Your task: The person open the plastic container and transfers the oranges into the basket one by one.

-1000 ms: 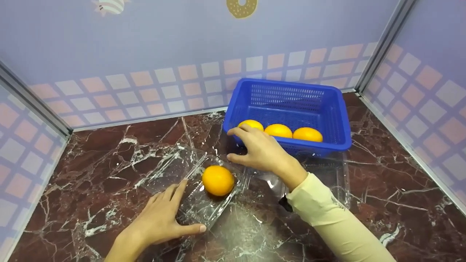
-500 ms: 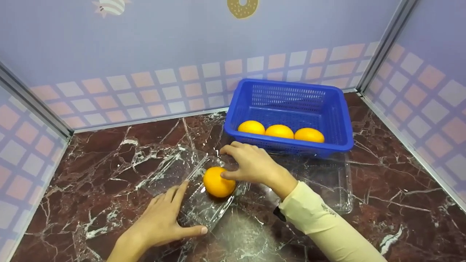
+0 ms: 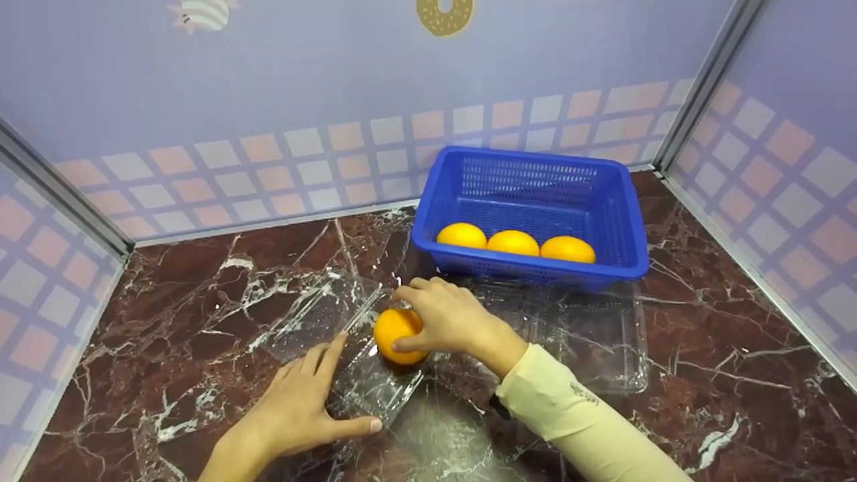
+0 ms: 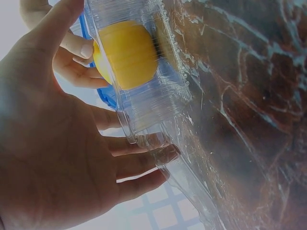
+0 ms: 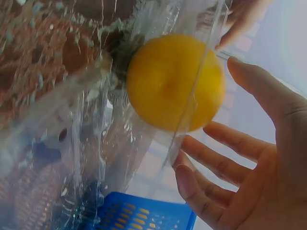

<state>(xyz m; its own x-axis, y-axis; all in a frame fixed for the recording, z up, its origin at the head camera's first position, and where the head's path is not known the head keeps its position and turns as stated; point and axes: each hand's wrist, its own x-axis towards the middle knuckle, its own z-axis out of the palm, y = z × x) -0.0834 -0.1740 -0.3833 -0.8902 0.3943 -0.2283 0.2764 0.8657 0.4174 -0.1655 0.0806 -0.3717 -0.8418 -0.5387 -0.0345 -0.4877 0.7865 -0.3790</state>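
An orange point(image 3: 396, 335) sits in a clear plastic clamshell box point(image 3: 375, 388), whose lid lies folded back to the left. My right hand point(image 3: 448, 314) is over the orange's right side, thumb in front and fingers behind. In the right wrist view its fingers lie close around the orange point(image 5: 172, 84), with a small gap at the thumb. My left hand point(image 3: 294, 402) is spread along the box's left side. Its nearly straight fingers touch the plastic edge, as the left wrist view shows, and the thumb lies by the near end.
A blue perforated basket point(image 3: 529, 266) holding three oranges point(image 3: 513, 243) stands at the back right. In front of it lies another clear plastic container point(image 3: 602, 341) on the dark marbled tabletop point(image 3: 167, 321). Patterned walls enclose the back and sides.
My right hand has moved from the basket's front left corner down and left to the orange in the box. My left hand, the box and the orange have stayed in place.
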